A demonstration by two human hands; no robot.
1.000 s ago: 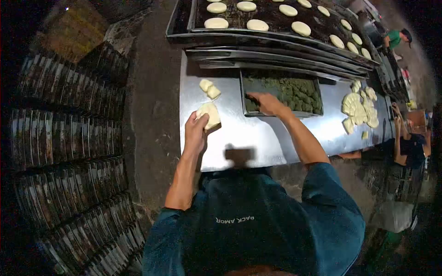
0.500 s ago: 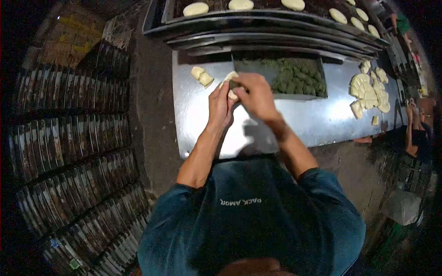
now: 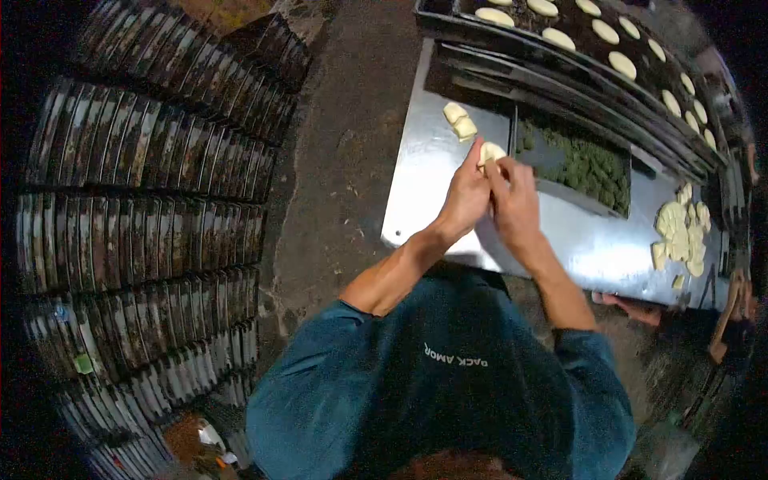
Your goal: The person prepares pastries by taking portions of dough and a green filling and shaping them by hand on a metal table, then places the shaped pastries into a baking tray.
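A piece of pale dough [image 3: 491, 151] is held up over the metal table, between my two hands. My left hand [image 3: 467, 194] is closed around its lower left side, with the thumb against it. From the right, my right hand [image 3: 516, 192] presses its bent fingers on the dough's near edge. The green filling seen in the dough earlier is now hidden. Just beyond lie small cut dough pieces [image 3: 459, 120] on the tabletop. Right of my hands sits a metal tray [image 3: 572, 198] containing lumps of green filling [image 3: 596, 170].
Stacked baking trays [image 3: 560, 76] stand along the far side, the top one bearing several dough ovals [image 3: 606, 32]. A flattened dough mass [image 3: 680, 232] lies at the table's [image 3: 420, 172] right end. Racks of dark pans [image 3: 144, 152] fill the left. Another person's arm [image 3: 732, 316] shows at far right.
The view has turned, shifting the table rightward and tilting it. My right fingers have moved from over the green filling to the dough's near edge, and the filling no longer shows.
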